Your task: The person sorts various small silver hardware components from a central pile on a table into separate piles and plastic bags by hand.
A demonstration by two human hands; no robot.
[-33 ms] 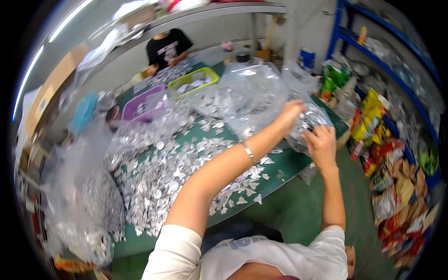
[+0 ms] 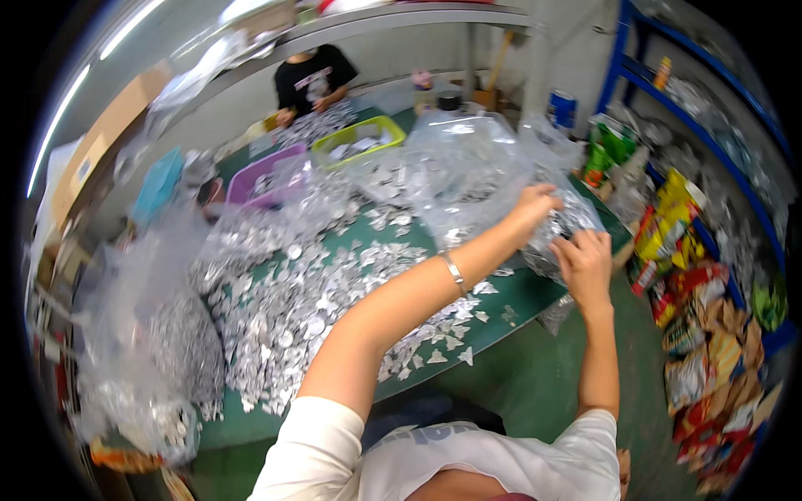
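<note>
Both my hands hold a small clear plastic bag [image 2: 571, 224] stuffed with shiny silver pieces, at the right end of the green table [image 2: 522, 299]. My left hand [image 2: 535, 204] grips the bag's top. My right hand [image 2: 585, 263] clasps it from below, close to the table edge. A thin silver bracelet [image 2: 454, 271] sits on my left wrist. A wide heap of loose silver pieces [image 2: 284, 301] covers the table to the left of my arms. Larger clear bags [image 2: 468, 171] with more pieces lie just behind the one I hold.
A purple basket [image 2: 263, 179] and a yellow-green basket [image 2: 359, 138] stand at the back. A person in a black shirt [image 2: 313, 75] works at the far end. Blue shelving [image 2: 710, 108] and colourful packages [image 2: 702, 334] crowd the right. Full clear bags [image 2: 142, 334] pile up at the left.
</note>
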